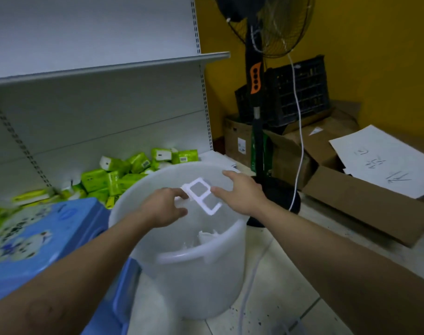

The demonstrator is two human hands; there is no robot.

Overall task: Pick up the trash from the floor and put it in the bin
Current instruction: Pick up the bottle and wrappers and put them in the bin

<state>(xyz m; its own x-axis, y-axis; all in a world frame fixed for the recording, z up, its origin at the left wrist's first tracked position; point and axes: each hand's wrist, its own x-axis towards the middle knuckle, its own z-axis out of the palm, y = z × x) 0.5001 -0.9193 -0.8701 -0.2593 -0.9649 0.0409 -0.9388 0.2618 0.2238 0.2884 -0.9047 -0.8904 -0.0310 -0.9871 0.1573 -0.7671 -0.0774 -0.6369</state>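
A translucent white bucket (220, 284) stands on the tiled floor in front of me and serves as the bin. Crumpled white scraps (207, 235) lie inside it. Over its mouth I hold a white plastic frame (202, 195) with square openings. My left hand (166, 206) pinches the frame's left end. My right hand (241, 193) touches its right side, fingers spread over the far rim of the bucket.
A blue plastic stool (37, 240) stands at the left, green tissue packs (124, 175) piled on the low shelf behind it. A black standing fan (258, 122) with a white cord rises behind the bucket. Cardboard boxes (365, 204) and a black crate (300, 93) fill the right corner.
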